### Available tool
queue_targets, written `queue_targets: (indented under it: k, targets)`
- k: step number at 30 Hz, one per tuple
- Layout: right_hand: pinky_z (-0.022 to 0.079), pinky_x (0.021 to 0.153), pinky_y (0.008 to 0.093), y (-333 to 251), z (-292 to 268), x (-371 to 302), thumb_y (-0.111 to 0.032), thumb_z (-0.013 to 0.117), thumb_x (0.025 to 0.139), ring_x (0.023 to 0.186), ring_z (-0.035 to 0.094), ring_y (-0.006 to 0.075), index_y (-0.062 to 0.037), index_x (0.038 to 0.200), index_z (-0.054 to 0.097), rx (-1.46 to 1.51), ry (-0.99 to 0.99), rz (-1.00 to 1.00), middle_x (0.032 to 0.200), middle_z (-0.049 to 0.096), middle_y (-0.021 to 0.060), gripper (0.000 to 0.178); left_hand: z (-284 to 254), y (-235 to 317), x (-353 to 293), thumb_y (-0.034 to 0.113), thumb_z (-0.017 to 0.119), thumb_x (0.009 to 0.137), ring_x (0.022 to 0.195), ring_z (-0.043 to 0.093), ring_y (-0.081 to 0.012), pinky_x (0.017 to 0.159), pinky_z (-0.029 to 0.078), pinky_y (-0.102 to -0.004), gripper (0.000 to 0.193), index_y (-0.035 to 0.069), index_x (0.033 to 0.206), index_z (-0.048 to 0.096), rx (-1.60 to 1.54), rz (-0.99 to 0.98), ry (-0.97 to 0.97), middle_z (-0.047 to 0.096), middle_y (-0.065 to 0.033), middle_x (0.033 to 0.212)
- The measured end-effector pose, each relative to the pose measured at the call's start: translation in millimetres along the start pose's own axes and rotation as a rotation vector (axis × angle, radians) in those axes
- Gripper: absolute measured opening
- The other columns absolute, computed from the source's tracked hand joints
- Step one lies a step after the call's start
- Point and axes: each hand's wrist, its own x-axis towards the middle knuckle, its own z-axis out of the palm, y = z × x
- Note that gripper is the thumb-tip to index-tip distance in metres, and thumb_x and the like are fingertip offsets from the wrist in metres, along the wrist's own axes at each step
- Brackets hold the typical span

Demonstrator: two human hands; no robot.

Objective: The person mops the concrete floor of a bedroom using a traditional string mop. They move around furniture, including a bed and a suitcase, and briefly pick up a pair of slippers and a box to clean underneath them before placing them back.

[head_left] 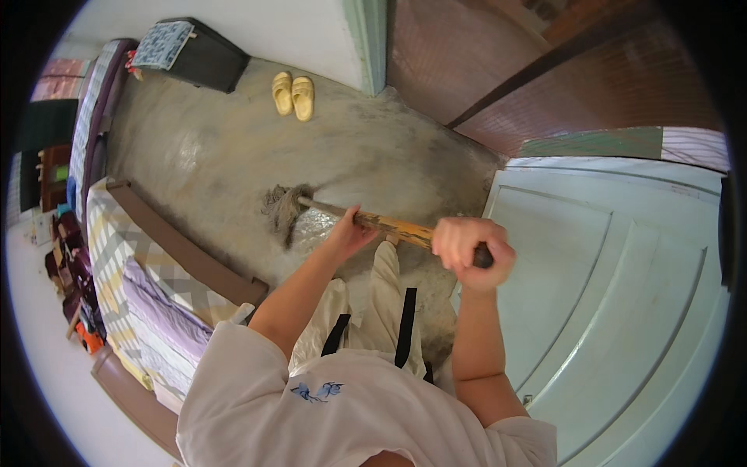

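Observation:
A mop with a worn wooden handle [398, 228] slants across in front of me. Its grey string head [288, 208] lies on the wet concrete floor [194, 148], ahead and a little to the left. My right hand [471, 251] is closed around the upper end of the handle, near its dark tip. Lower down, my left hand [352, 234] grips the shaft. A shiny wet patch shows on the floor beside the mop head.
Yellow slippers [293, 96] sit ahead by the wall, near a black bin [198, 58] with a patterned cloth. At left stands a bed with a brown frame [183, 247]. A white door [591, 296] stands close on the right, a brown panel [537, 74] beyond it.

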Motion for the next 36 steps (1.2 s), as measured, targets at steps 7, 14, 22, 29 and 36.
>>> queue_targets:
  k: [7, 14, 22, 29, 36]
  targets:
    - [0.036, 0.046, 0.0336, -95.4, -14.2, -30.8, -0.021, 0.040, 0.080, 0.043, 0.038, 0.0194, -0.0049, 0.051, 0.042, -0.457, 0.135, -0.206, 0.046, 0.044, 0.0060, 0.033, 139.4, -48.8, 80.0, 0.029, 0.057, 0.088, 0.087, 0.055, -0.0221, 0.076, 0.047, -0.0390, 0.020, 0.011, 0.081, 0.051, 0.176, -0.131, -0.158, 0.057, -0.0082, 0.085]
    - [0.042, 0.053, 0.0336, -71.9, 3.2, -67.5, -0.018, 0.043, 0.079, 0.040, 0.039, 0.0192, -0.0060, 0.057, 0.045, -0.781, 0.418, -0.390, 0.046, 0.044, 0.0046, 0.025, 225.4, -90.0, 103.9, 0.020, 0.056, 0.086, 0.073, 0.057, -0.0232, 0.074, 0.049, -0.0401, 0.017, 0.007, 0.077, 0.049, 0.396, -0.347, -0.159, 0.056, -0.0094, 0.077]
    - [0.037, 0.049, 0.0329, -23.3, 83.5, -50.7, -0.028, 0.042, 0.079, 0.041, 0.039, 0.0178, -0.0068, 0.058, 0.042, -0.901, 0.405, -0.318, 0.045, 0.044, 0.0055, 0.030, 146.9, -82.9, 95.7, 0.016, 0.056, 0.085, 0.064, 0.055, -0.0222, 0.066, 0.050, -0.0361, 0.016, 0.005, 0.074, 0.049, 0.279, -0.353, -0.312, 0.052, -0.0082, 0.068]
    - [0.037, 0.043, 0.0325, 42.3, 188.6, -36.6, -0.033, 0.044, 0.081, 0.040, 0.039, 0.0181, -0.0055, 0.063, 0.046, -0.642, 0.387, -0.368, 0.049, 0.047, 0.0056, 0.033, 50.6, 17.6, 6.1, 0.020, 0.058, 0.086, 0.069, 0.054, -0.0220, 0.069, 0.049, -0.0383, 0.019, 0.005, 0.078, 0.050, 0.299, -0.346, -0.197, 0.053, -0.0076, 0.074]
    - [0.038, 0.050, 0.0350, 133.3, 272.7, -27.2, -0.035, 0.041, 0.082, 0.046, 0.041, 0.0201, -0.0046, 0.062, 0.045, -0.383, 0.342, -0.280, 0.050, 0.046, 0.0073, 0.036, -85.7, 146.0, -98.1, 0.018, 0.061, 0.084, 0.084, 0.055, -0.0229, 0.079, 0.048, -0.0379, 0.019, 0.003, 0.089, 0.051, 0.271, -0.248, -0.009, 0.054, -0.0087, 0.086]
